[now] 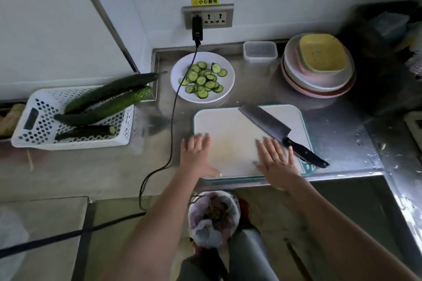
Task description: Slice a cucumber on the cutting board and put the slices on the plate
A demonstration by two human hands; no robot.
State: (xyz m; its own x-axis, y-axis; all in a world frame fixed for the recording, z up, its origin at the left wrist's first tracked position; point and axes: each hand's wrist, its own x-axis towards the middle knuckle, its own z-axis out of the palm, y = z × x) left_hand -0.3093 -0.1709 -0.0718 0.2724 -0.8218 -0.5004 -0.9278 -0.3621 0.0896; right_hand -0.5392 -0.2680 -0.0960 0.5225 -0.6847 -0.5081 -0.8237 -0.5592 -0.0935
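A white cutting board [230, 130] lies on the steel counter with nothing but a cleaver [271, 125] on it; the black handle sticks out over the board's right corner. My left hand [197, 155] rests flat on the board's near left edge, fingers straight. Flat on the board's near right part lies my right hand [277, 164], just left of the cleaver handle. Behind the board stands a white plate [226, 85] holding several cucumber slices [202, 80]. Whole cucumbers [107, 100] and a cut piece lie in a white basket [36, 139] at the left.
A black power cable [173, 107] runs from the wall socket across the plate's left rim and down off the counter. A clear lidded container [260, 51] and a stack of plates and bowls [318, 66] stand at the back right. A lined waste bin [213, 217] sits below the counter edge.
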